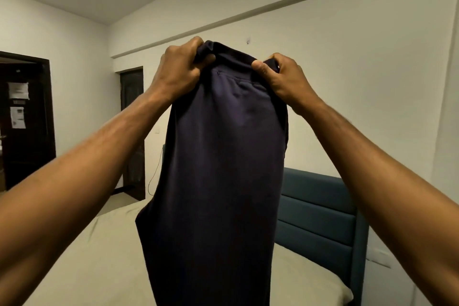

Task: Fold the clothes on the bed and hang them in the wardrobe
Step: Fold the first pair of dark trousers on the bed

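My left hand and right hand each grip the trousers at the waistband, raised above the bed so they hang straight for folding.

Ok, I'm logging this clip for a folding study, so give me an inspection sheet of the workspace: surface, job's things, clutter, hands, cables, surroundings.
Surface: bed with a pale sheet, lying smooth where it shows.
Job's things: dark navy garment held up by its top edge, hanging straight down in front of the bed; no wardrobe or hanger in view.
Clutter: nothing seen.
Hands: left hand and right hand each grip a top corner of the garment, raised high.
Cables: thin cord hanging down the wall beside the headboard.
Surroundings: two dark doorways; papers stuck on the left one; pale walls.
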`<state>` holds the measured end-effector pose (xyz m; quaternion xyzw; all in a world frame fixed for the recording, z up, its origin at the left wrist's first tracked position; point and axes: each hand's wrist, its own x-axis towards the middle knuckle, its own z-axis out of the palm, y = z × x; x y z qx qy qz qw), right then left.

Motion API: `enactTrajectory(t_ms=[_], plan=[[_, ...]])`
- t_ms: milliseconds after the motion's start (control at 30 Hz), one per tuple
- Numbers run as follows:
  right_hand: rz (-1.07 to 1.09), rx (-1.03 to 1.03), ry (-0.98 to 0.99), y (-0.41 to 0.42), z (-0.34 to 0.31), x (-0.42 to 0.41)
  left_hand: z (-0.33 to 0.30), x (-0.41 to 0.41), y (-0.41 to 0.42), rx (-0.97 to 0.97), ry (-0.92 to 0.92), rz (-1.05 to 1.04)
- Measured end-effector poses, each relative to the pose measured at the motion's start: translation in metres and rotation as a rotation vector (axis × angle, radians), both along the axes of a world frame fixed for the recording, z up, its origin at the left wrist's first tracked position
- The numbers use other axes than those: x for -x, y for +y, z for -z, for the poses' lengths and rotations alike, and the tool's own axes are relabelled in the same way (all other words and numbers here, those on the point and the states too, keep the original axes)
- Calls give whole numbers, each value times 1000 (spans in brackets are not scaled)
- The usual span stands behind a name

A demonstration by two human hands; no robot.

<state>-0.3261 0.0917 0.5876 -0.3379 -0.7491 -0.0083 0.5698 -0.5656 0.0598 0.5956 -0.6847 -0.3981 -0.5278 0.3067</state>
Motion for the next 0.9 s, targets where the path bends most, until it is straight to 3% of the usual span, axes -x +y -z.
enactTrajectory(t_ms=[233, 433, 600, 900], plan=[[-216, 220, -132, 3, 9, 9, 12, 27, -12, 584, -197, 398], [-317, 280, -123, 6, 23, 35, 20, 61, -14, 827, -368, 571], [-275, 208, -223, 5, 27, 55, 20, 91, -20, 1025, -329, 541], [-465, 508, -400, -6, 24, 71, 24, 131, -39, 1212, -256, 511]])
